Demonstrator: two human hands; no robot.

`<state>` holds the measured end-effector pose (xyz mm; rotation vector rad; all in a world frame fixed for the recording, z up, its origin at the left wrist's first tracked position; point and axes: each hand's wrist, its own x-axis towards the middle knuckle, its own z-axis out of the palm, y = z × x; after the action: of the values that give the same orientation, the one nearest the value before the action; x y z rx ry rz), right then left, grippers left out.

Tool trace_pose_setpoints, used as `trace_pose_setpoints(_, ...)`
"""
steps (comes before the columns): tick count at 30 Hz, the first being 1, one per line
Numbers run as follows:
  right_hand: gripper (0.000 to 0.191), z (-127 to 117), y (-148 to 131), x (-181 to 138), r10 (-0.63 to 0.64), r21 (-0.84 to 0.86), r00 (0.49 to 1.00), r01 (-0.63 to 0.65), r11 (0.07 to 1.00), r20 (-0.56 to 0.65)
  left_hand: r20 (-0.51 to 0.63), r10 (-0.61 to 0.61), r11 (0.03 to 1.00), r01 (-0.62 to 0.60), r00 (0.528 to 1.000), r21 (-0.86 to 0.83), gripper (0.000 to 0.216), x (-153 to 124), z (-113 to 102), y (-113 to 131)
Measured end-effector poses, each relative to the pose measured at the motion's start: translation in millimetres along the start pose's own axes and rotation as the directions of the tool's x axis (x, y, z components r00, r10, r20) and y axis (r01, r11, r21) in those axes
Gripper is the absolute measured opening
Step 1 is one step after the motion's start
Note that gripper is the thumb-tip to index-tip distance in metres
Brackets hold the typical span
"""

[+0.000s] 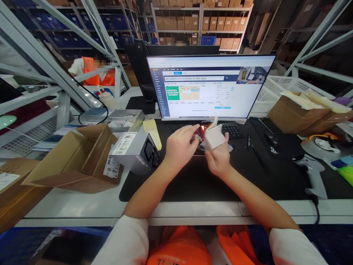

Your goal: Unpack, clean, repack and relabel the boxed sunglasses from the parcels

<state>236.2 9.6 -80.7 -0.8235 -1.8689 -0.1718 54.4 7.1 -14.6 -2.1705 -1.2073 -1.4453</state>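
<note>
pinching a shiny red lens (203, 129) at its near edge, the left hand (179, 144) has its thumb and fingers drawn nearly together. the right hand (221, 159) has bent fingers around a folded white cloth (215, 138), their tips mostly hidden by it. the lens sits between the hands, just above the surface (193, 184); fingers and cloth cover much of its outline, and the keyboard (234, 131) behind is partly blocked.

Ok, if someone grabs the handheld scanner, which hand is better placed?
Likely the right hand: the scanner lies on that side, and the left hand is farther off. The right would probably need to release the white piece first.
</note>
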Motion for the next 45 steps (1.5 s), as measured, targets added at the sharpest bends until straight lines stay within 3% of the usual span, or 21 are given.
trace_pose_setpoints(3,0.022,-2,1,1,-0.056,0.006,0.997,0.056,0.998,0.058,0.015,0.004,1.000,-0.004,1.000,-0.014,0.033,-1,2,0)
trace_pose_setpoints(7,0.030,-3,7,3,0.058,-0.043,0.995,-0.062,0.997,-0.075,0.008,0.018,1.000,-0.018,1.000,-0.005,0.033,-1,3,2)
trace_pose_setpoints(12,0.021,-4,8,2,-0.048,0.018,0.997,0.047,0.999,0.058,-0.009,0.058,0.998,-0.058,0.998,0.007,0.030,-2,4,3)
trace_pose_setpoints(17,0.030,-8,16,7,0.015,-0.039,0.990,-0.020,0.999,-0.142,0.024,0.031,0.999,-0.031,0.999,-0.033,0.034,-3,5,4)
trace_pose_setpoints(23,0.018,-4,14,0,-0.174,-0.065,0.984,0.170,0.983,-0.048,0.011,0.010,0.983,-0.008,1.000,-0.184,0.028,-2,8,3)
trace_pose_setpoints(25,0.021,-11,20,7,-0.051,-0.042,0.990,0.046,0.998,-0.133,-0.024,-0.026,0.975,0.020,0.999,-0.221,0.028,-1,10,-2)
trace_pose_setpoints(27,0.032,-23,31,21,0.217,0.085,0.939,-0.202,0.976,-0.267,-0.089,-0.114,0.942,0.079,0.990,-0.326,0.027,0,15,-9)
trace_pose_setpoints(29,0.037,-37,42,36,0.495,0.335,0.785,-0.384,0.860,-0.373,-0.163,-0.237,0.859,0.128,0.958,-0.496,0.029,1,19,-18)
trace_pose_setpoints(31,0.031,-46,50,49,0.683,0.600,0.633,-0.401,0.693,-0.366,-0.207,-0.339,0.762,0.139,0.918,-0.633,0.038,2,22,-23)
trace_pose_setpoints(33,0.024,-48,52,55,0.773,0.771,0.572,-0.349,0.532,-0.275,-0.209,-0.408,0.712,0.167,0.889,-0.682,0.044,1,24,-23)
trace_pose_setpoints(37,0.020,-36,28,49,0.833,0.894,0.552,-0.355,0.272,-0.034,-0.147,-0.460,0.691,0.249,0.876,-0.678,0.047,-6,30,-6)
trace_pose_setpoints(41,0.029,-32,-27,39,0.779,0.909,0.563,-0.415,-0.022,0.276,-0.188,-0.340,0.626,0.073,0.921,-0.776,0.036,-16,41,13)
trace_pose_setpoints(43,0.030,-34,-54,36,0.726,0.899,0.576,-0.416,-0.135,0.375,-0.235,-0.311,0.579,-0.013,0.921,-0.815,0.030,-20,45,20)
trace_pose_setpoints(45,0.033,-33,-73,34,0.677,0.878,0.584,-0.429,-0.211,0.448,-0.236,-0.320,0.557,-0.019,0.918,-0.830,0.031,-22,46,25)
